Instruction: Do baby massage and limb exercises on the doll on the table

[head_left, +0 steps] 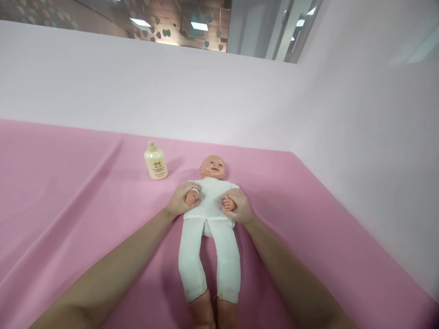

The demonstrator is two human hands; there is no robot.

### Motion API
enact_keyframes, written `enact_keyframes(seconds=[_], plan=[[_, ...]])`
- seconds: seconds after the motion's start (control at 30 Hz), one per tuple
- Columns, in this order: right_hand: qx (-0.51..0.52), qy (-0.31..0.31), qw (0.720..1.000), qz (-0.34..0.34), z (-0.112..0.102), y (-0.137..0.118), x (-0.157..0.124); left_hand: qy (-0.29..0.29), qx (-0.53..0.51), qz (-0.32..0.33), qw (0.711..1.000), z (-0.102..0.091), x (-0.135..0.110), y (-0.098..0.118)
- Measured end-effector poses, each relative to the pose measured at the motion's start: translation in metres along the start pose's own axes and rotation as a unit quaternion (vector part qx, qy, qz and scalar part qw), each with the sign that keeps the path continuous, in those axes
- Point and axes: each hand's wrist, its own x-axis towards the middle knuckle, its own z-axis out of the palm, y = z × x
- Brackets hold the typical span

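Note:
A baby doll [210, 201] with a white cloth body lies on its back, its head toward the wall and its feet toward me. My left hand [179, 199] is closed around the doll's arm on the left, and the small plastic hand [192, 197] shows between my thumb and fingers. On the other side my right hand [242, 206] grips the second arm, with that little hand [228, 203] poking out over the doll's belly. Both doll arms are bent in against its torso. The doll's feet run out of view at the bottom.
A cream pump bottle [156, 162] stands left of the doll's head. Pink cloth [281, 196] covers the surface, with a long fold on the left. White walls [154, 87] border it at the back and right, and a window [192, 23] sits above.

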Motion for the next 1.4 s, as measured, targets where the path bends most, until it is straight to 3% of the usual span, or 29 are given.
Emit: enact_keyframes(seconds=[0.2,0.37,0.6,0.77,1.03,1.23,1.4], plan=[[0.006,0.018,1.0,-0.025,0.0,0.0,0.0,0.006,0.002,0.021,1.0,0.0,0.0,-0.002],[0.006,0.011,1.0,-0.008,0.001,0.003,-0.002,0.004,-0.009,0.033,0.999,0.001,-0.001,-0.003],[0.009,0.065,0.991,0.115,0.012,0.019,-0.007,0.06,-0.026,-0.089,0.994,0.009,0.004,-0.009],[-0.018,0.096,0.977,0.191,0.021,0.038,-0.008,0.089,-0.045,-0.111,0.989,0.014,0.007,-0.023],[-0.032,0.069,0.973,0.22,0.018,0.05,-0.006,0.068,0.036,-0.165,0.983,0.019,0.0,-0.042],[-0.015,0.066,0.965,0.254,0.013,0.053,-0.006,0.045,0.122,-0.208,0.97,0.015,0.0,-0.039],[0.023,0.095,0.96,0.262,0.014,0.059,-0.009,0.025,0.146,-0.207,0.967,0.008,0.003,-0.033]])
